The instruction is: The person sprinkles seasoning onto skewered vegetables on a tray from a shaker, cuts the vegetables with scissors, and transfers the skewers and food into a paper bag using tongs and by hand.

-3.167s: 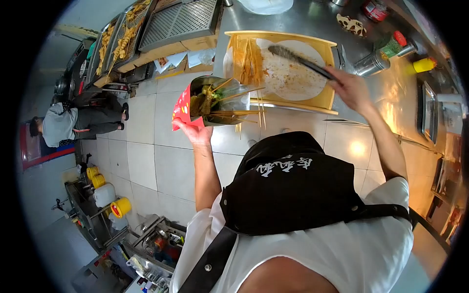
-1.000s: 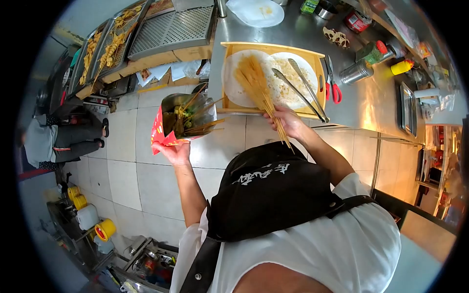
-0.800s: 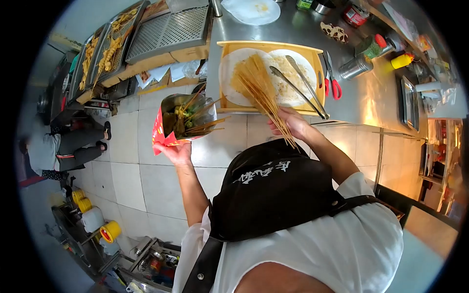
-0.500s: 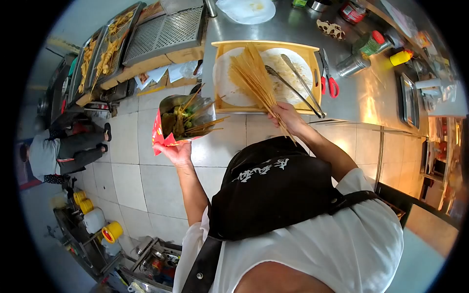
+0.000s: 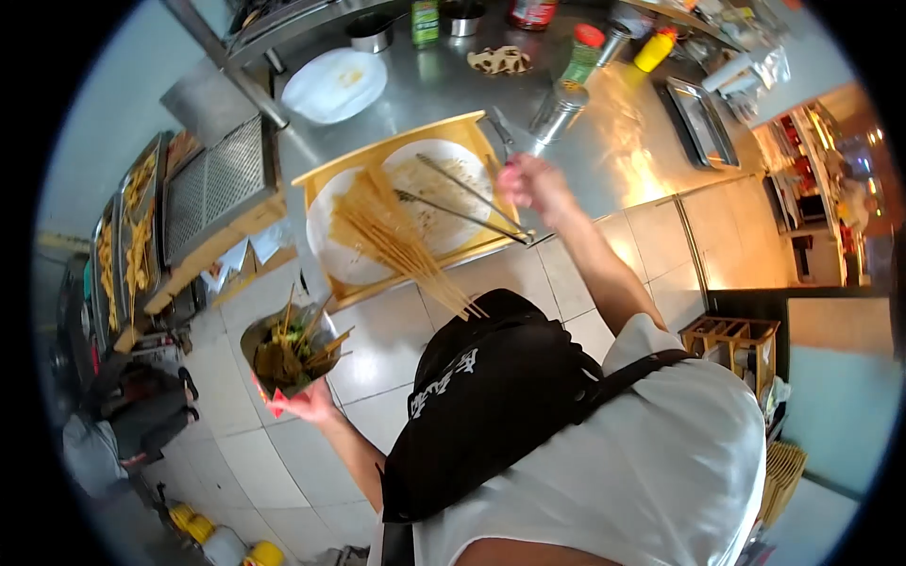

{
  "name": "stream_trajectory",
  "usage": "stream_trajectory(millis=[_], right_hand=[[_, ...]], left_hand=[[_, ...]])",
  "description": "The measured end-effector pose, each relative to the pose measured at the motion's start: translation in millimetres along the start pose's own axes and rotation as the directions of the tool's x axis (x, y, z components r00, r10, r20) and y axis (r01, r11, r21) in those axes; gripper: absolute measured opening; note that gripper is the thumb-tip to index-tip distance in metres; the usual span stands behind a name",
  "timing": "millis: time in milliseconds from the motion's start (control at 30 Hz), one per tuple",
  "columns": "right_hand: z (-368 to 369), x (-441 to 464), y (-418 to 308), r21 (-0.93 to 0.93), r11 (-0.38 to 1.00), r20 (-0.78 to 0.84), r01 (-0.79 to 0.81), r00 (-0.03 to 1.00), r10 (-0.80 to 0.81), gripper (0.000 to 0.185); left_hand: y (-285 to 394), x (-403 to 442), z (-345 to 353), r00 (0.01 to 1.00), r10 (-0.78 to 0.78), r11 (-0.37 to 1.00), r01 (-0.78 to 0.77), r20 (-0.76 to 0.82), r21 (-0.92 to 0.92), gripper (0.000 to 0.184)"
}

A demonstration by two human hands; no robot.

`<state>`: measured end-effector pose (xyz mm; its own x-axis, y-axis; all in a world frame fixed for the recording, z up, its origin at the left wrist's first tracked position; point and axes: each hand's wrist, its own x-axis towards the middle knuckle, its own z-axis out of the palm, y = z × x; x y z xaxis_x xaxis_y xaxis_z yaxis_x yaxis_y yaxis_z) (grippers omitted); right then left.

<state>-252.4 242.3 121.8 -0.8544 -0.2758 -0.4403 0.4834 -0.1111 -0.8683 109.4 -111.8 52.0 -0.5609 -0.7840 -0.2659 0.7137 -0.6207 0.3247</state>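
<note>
My left hand [image 5: 307,404] grips a red paper bag [image 5: 267,394] with a shiny lining, from which skewers of greens and dark food [image 5: 286,353] stick out. On the counter's near edge lies a wooden tray [image 5: 332,168] lined with white round papers. Tongs [image 5: 462,196] and a fan of thin yellowish skewers [image 5: 382,226] rest on it, the sticks reaching past its near edge. My right hand [image 5: 533,184] is closed around the handles of scissors [image 5: 507,139] beside the tray's right end.
A metal shaker [image 5: 560,111], a green jar [image 5: 583,57], a yellow bottle [image 5: 655,50] and a white plate-like sheet [image 5: 334,85] stand or lie on the steel counter [image 5: 453,94]. Left are a perforated rack [image 5: 219,189] and skewer trays [image 5: 140,241]. Another person [image 5: 118,439] is at far left.
My right hand has let go of the skewers, which now lie on the tray, and has moved right to the scissors. The view has turned; my left hand still holds the bag.
</note>
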Motion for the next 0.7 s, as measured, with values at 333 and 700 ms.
stream_trajectory(millis=[333,700], right_hand=[[-108.5,164.8,-76.2,0.997,0.071,-0.047,-0.006,0.691,0.721,0.096],[-30.0,142.8,-79.3,0.545,0.828,-0.056,0.128,0.992,-0.116,0.042]], left_hand=[[-9.9,-18.5,36.3,0.991,-0.075,0.992,0.063,0.112,0.106,0.093],[-33.3,-47.5,49.4,0.997,0.059,0.991,-0.053,-0.047,0.124,0.112]])
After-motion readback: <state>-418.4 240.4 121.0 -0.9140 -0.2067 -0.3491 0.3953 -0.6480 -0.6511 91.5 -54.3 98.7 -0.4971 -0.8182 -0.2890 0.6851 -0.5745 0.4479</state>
